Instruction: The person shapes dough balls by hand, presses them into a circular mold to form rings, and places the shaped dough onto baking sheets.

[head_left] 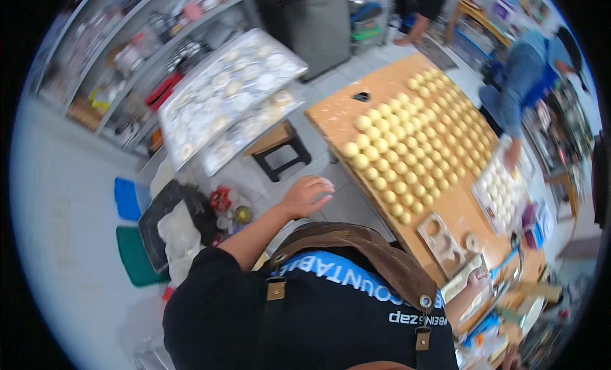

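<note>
Nearest, the right hand (476,282) rests at the near end of the wooden table (344,118), its fingers too blurred to judge. The left hand (307,195) hangs free, fingers loosely curled, holding nothing. Beyond it, rows of yellow dough balls (417,141) cover the table.

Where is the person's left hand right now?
In the head view, the left hand is held out open over the tiled floor, between the black stool and the wooden table of yellow dough balls.
</note>
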A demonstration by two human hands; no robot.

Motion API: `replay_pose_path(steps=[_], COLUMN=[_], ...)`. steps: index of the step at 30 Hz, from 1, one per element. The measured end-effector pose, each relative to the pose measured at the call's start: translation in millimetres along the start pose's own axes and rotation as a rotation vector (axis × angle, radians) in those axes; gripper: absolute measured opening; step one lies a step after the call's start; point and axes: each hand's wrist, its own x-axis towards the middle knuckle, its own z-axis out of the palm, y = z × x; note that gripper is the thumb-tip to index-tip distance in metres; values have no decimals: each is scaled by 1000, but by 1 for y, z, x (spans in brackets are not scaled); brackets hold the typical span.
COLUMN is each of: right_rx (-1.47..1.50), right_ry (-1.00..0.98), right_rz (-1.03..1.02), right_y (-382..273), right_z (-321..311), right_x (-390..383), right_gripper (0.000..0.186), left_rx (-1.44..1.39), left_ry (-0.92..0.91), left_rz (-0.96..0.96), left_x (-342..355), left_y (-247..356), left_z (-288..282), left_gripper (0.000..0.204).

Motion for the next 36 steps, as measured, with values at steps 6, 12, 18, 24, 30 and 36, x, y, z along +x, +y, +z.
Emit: replay_pose_path(steps=[6,12,18,24,30,36], right_rx=[-329,-705,-894,-1311,-1872,-1773], right_ry=[-376,-319,-224,-919,-1278,-1462], right_rz=[478,661,863,1028,531,936], right_y=[198,563,833,971,1032,1017], right_z=[118,326,388,347,291,325], right_x=[187,237,188,144,127,165], right_gripper=[29,37,14,13,18,22], left_rx=[1,54,183,275,372,429], left_ry=[57,143,412,529,669,715], left_rz=[-82,-117,-305,-603,-673,-682], left_x=[-22,-60,-116,-195,-222,-218], left_y=[-48,-102,-134,-137,-136,-144], left_z=[-32,-91,-169,-206,-217,-235], left_gripper=[13,15,18,18,15,15])
